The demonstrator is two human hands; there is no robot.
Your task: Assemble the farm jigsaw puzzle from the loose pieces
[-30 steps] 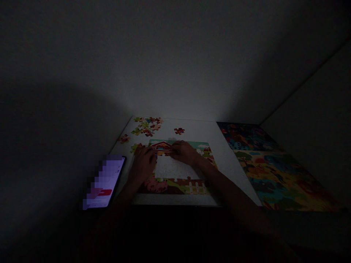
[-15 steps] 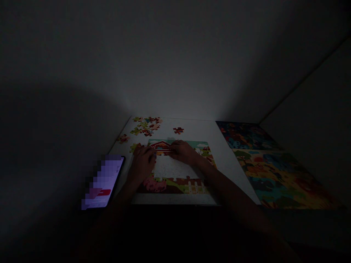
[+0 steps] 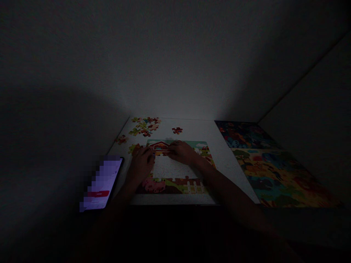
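Observation:
A jigsaw puzzle (image 3: 196,186) of a farm scene lies partly assembled, its joined pieces forming a frame around a bare middle. My left hand (image 3: 142,161) rests at its upper left, fingers bent and closed on a puzzle piece by the left side of the red barn (image 3: 160,145). My right hand (image 3: 183,151) reaches over from the right. Its curled fingers press on a puzzle piece at the barn's right side. The fingers hide most of both pieces, and the light is very dim. A few loose pieces (image 3: 133,148) lie just beyond my left hand.
A heap of loose puzzle pieces (image 3: 145,126) lies at the far left, and a red piece (image 3: 177,130) behind the puzzle. A lit phone (image 3: 102,186) stands at the left edge. Two finished pictures, one dark (image 3: 246,134) and one yellow (image 3: 282,179), lie right. Walls enclose the table.
Both hands stay almost in place at the barn, with only slight finger movement. The whole view has shifted a little.

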